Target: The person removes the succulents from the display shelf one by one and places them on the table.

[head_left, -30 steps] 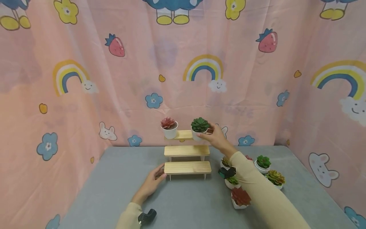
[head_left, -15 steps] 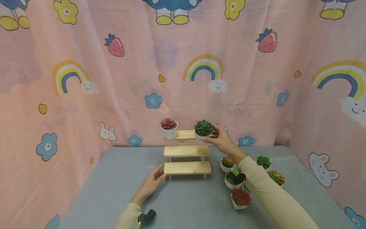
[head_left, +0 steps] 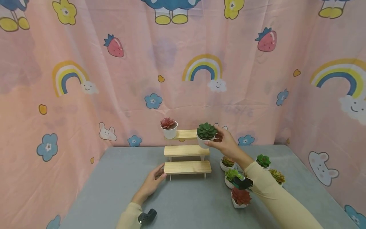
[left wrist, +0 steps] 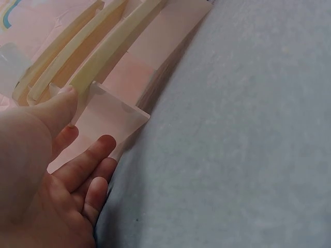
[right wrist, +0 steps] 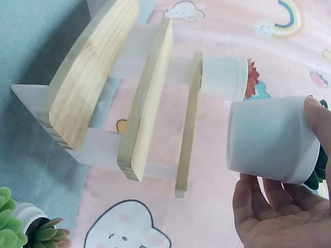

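Observation:
My right hand (head_left: 226, 143) grips a small white pot (right wrist: 274, 139) with a dark green artificial succulent (head_left: 206, 130), fingers and thumb round its side. In the right wrist view a gap shows between the pot's base and the top step of a three-step wooden display stand (head_left: 187, 167). My left hand (head_left: 151, 182) holds the left end of the stand's lowest step. In the left wrist view its thumb is on the wood and its fingertips (left wrist: 106, 144) lie by the clear side support (left wrist: 111, 116). A potted pink-red succulent (head_left: 169, 128) stands at the top step's left end.
Several more potted succulents stand on the grey table (head_left: 114, 197) right of the stand, among them a dark red one (head_left: 240, 196), a bright green one (head_left: 232, 175) and a yellow-green one (head_left: 276, 176). My right forearm overlaps part of this group. A pink patterned curtain (head_left: 137, 70) hangs behind.
My right hand has moved right and lower in the head view, carrying the dark green succulent from over the top step toward the stand's right end. My left hand has stayed in place.

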Tool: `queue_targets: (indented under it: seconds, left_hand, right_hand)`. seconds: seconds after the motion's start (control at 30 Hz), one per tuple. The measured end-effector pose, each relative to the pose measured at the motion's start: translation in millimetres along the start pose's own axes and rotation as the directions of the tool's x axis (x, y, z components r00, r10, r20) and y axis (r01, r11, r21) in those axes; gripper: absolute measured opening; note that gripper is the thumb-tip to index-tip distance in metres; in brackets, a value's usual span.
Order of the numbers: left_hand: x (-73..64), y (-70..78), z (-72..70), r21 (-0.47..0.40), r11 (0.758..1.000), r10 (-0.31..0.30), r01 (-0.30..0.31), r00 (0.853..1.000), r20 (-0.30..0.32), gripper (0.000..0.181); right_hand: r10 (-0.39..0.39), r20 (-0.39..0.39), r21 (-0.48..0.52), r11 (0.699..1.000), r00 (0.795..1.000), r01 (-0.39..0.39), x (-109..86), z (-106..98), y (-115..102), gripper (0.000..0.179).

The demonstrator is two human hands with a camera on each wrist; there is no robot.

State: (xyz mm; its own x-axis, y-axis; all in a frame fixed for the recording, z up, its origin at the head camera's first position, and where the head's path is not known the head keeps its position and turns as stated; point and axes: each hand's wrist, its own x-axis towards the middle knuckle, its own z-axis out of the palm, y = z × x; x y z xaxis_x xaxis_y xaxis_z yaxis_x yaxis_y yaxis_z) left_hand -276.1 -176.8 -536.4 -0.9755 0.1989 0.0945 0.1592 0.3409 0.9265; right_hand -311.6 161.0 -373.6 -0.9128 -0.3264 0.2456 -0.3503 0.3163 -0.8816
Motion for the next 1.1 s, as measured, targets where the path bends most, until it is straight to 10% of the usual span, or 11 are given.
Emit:
queue_targets:
  seconds: [1.1]
  left_hand:
    - [-0.6,1.0,0.8,-0.013,1.0,-0.012,0.012,1.0,-0.022,0.057]
  right_hand:
    - [-0.007,-0.021,-0.113,0.994,1.0,0.005,-63.4,-29,7,0.085]
